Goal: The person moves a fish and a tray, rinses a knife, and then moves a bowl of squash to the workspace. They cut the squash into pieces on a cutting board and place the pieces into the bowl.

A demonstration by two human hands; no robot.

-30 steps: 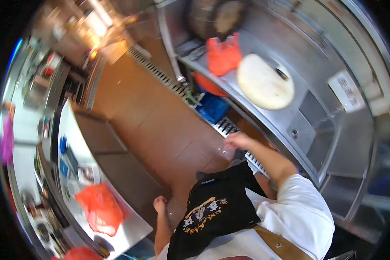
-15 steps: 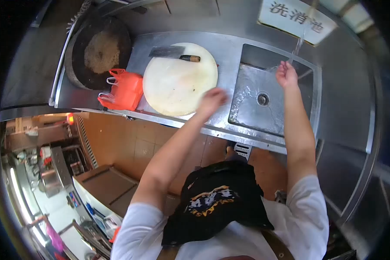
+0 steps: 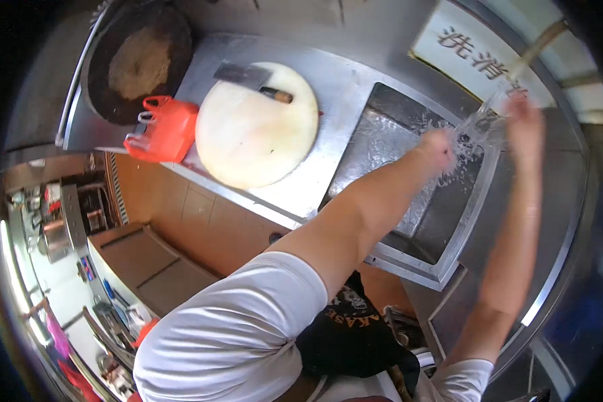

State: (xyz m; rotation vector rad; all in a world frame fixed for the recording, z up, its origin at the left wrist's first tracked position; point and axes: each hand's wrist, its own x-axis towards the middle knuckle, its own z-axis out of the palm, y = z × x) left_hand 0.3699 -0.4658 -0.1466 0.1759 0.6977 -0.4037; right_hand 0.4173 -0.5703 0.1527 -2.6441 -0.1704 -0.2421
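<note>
My left hand [image 3: 439, 149] is stretched over the steel sink [image 3: 419, 231], in the falling water [image 3: 479, 124], which splashes off it in drops. It looks rounded, but spray and motion smear its fingers. On the far side of the stream, my right hand [image 3: 526, 110] is raised close to the water, below the faucet pipe [image 3: 548, 39]. It too is blurred, its fingers running together. Water spreads over the sink floor, partly hidden behind my left forearm.
Left of the sink, a cleaver [image 3: 244, 77] lies on a round white chopping board [image 3: 254, 141]. An orange-red plastic bag [image 3: 171, 130] sits beside the board, near a large dark wok [image 3: 174, 67]. A white sign [image 3: 449, 40] is fixed to the wall behind the sink.
My left hand has moved right from the chopping board's edge into the water over the sink. My right hand has shifted right and upward. The view has turned and splashing has increased.
</note>
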